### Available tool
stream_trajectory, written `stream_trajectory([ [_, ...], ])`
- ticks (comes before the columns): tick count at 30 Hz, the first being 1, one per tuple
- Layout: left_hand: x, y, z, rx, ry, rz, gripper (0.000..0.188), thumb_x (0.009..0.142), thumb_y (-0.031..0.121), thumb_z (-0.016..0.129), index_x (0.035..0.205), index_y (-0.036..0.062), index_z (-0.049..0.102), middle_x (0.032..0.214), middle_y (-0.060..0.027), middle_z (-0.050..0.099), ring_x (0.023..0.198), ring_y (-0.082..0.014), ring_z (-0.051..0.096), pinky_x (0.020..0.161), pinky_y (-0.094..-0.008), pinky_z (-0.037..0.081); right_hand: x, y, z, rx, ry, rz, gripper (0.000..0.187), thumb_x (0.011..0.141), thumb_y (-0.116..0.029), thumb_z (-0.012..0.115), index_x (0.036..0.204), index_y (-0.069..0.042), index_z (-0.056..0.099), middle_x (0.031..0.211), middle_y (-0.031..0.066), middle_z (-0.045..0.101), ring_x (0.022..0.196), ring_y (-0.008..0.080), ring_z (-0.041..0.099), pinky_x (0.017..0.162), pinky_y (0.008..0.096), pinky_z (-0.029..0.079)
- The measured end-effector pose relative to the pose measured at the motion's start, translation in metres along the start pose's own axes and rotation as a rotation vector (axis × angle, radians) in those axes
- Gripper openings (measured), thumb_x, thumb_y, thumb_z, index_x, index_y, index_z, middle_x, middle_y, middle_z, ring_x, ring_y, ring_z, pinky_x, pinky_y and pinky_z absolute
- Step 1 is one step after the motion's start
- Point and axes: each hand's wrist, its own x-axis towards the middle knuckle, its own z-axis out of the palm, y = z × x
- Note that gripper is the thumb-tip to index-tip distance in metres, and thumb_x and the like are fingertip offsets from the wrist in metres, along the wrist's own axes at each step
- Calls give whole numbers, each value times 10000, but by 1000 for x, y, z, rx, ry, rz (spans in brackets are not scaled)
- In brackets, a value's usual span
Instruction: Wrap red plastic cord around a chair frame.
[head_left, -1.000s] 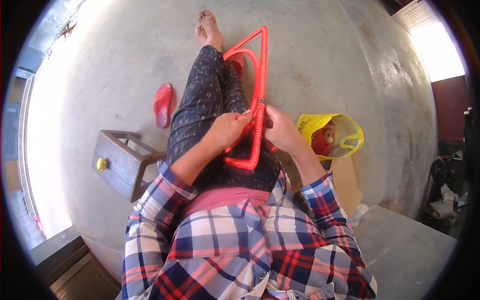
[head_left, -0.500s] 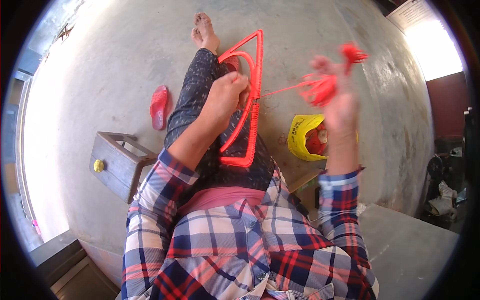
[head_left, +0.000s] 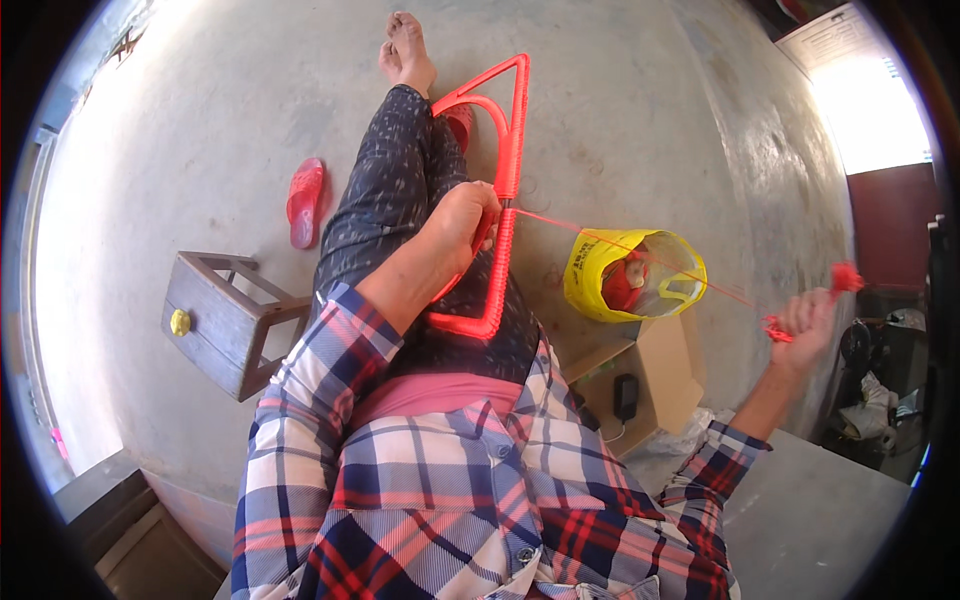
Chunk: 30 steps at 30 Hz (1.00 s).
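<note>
A long frame wrapped in red cord (head_left: pixel 513 130), with a curved inner bar, lies across my lap and legs. My left hand (head_left: pixel 462 222) is closed around its inner bar near the middle. Beside that hand a short dark stretch of the straight bar shows between two wrapped lengths. From there a taut strand of red cord (head_left: pixel 640 257) runs over the bag to my right hand (head_left: pixel 803 335), far out to the right. That hand is closed on a bundle of red cord (head_left: pixel 847 277), whose ends stick out on both sides of the fist.
A yellow bag (head_left: pixel 590 275) with red stuff inside stands on the floor at right. Nearer me is an open cardboard box (head_left: pixel 672 370) with a black adapter (head_left: pixel 626 397). At left are a wooden stool (head_left: pixel 215 320) with a yellow lump (head_left: pixel 180 322) and a red slipper (head_left: pixel 306 203).
My right hand has swung outward to the right and nearer to me, drawing the strand out long. My left hand has slid slightly nearer along the frame, still holding it.
</note>
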Motion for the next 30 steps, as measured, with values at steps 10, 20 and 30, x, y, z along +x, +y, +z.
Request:
stream_trajectory([
  [10,-67,-9,35,1148,94,1113,204,769,159,644,929,34,627,1060,-166,551,1027,-343,494,931,-440,367,-73,167,116,536,-345,846,299,936,-384,529,975,-90,567,623,-23,428,497,95,387,458,267,359],
  [20,-95,49,29,-59,-67,517,115,894,-7,559,979,55,605,892,-27,606,806,-137,594,743,-306,507,-25,196,152,394,-562,695,337,907,-368,605,910,-35,659,784,44,635,698,83,564,518,187,386],
  [30,-55,2,15,1493,85,714,140,718,-4,597,854,25,616,826,-146,584,759,-364,602,691,-408,510,-8,222,194,-308,-883,737,209,863,-117,666,1012,29,681,984,2,614,865,100,557,794,268,462],
])
